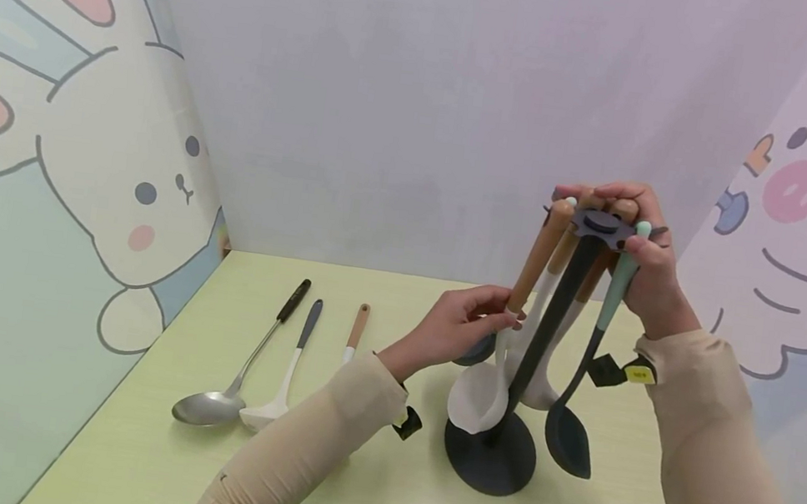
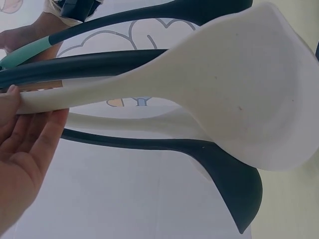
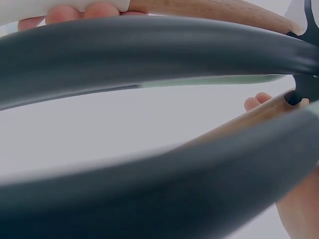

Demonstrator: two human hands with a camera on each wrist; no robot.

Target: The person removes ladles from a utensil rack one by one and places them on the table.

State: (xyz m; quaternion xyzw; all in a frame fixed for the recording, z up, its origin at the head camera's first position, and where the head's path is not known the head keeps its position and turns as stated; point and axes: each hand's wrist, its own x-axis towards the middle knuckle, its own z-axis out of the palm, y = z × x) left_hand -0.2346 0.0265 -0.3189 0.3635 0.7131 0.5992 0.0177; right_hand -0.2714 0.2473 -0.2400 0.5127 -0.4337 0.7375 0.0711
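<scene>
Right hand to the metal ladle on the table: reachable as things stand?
Probably not directly: the right hand grips the top of the black stand, and that stand and the left arm lie between it and the metal ladle.

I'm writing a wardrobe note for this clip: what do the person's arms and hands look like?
The left hand and right hand show no gloves. The left sleeve and right sleeve are long, beige and creased. Small black blocks show at the left wrist and right wrist, the right with a yellow label.
</scene>
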